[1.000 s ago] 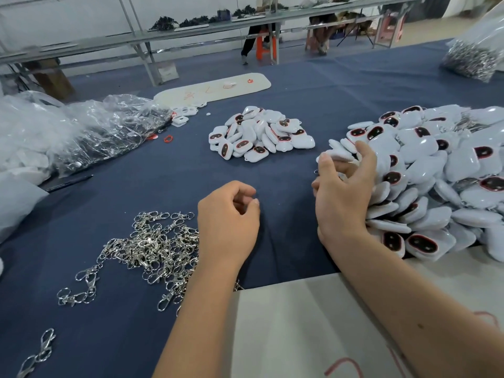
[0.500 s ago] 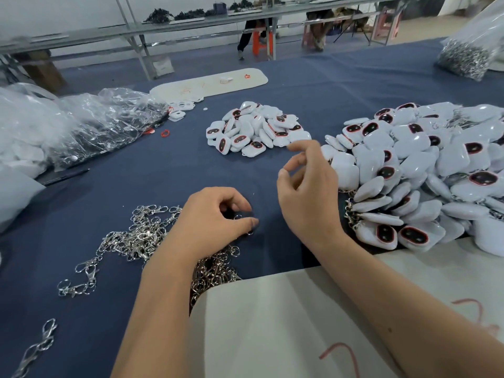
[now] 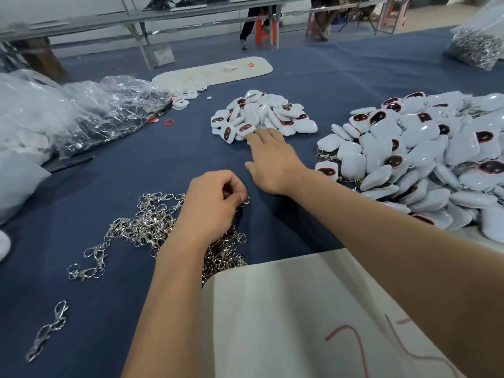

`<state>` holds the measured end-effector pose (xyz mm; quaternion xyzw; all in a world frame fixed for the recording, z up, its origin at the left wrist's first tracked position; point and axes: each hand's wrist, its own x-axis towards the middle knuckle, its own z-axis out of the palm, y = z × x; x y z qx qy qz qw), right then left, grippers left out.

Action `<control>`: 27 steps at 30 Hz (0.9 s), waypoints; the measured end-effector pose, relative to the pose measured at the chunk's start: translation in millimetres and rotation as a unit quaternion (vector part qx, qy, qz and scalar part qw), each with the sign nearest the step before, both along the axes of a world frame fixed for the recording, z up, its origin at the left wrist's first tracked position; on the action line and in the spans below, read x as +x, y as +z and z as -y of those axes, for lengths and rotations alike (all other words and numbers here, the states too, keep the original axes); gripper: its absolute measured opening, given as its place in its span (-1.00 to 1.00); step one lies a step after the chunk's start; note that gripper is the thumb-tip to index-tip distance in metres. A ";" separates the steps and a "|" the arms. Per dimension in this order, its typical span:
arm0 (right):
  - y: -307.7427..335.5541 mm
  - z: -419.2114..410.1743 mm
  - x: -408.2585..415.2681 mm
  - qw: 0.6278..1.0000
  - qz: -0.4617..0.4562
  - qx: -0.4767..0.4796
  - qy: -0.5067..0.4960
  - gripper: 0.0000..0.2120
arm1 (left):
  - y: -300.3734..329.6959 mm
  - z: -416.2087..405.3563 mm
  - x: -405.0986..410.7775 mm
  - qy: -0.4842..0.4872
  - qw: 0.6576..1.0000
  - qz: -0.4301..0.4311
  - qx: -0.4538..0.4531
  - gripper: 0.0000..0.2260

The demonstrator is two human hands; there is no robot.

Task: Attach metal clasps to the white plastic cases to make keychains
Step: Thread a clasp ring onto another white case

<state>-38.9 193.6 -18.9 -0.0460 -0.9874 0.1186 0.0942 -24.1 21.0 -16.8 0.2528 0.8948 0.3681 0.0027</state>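
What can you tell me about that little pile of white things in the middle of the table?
The small heap of white plastic cases sits on the dark blue table cloth, apart from the far larger pile on the right. The cases are glossy, rounded squares; several show a dark oval window rimmed in red, others lie face down. They overlap loosely at all angles. The right hand, fingers outstretched, reaches to the heap's near edge.

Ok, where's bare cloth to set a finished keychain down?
Bare cloth lies between the plastic bags and the small case pile, and in the near-left corner around the stray clasp. Crowded: the clasp heap under the left hand, and the big case pile.
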 end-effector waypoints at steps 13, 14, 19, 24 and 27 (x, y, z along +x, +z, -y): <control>0.3 22.0 25.6 0.997 -0.012 0.064 -0.032 -0.89 | 4.4 -3.9 1.5 0.070 0.985 0.013 0.159 -0.85; -0.1 22.0 28.2 0.996 -0.022 0.072 -0.038 -0.87 | 4.4 -4.7 2.1 0.069 0.985 0.011 0.160 -0.84; -12.1 14.6 27.4 0.998 -0.034 0.031 -0.036 -0.57 | 2.5 -9.0 4.3 0.072 0.987 -0.002 0.141 -0.77; -14.3 7.5 19.6 0.998 0.046 0.032 0.007 -0.48 | 2.1 -10.6 4.6 0.086 0.988 -0.002 0.129 -0.81; -10.6 10.3 27.1 0.999 0.002 0.037 -0.001 -0.56 | 1.6 -9.7 3.1 0.103 0.986 0.007 0.133 -0.92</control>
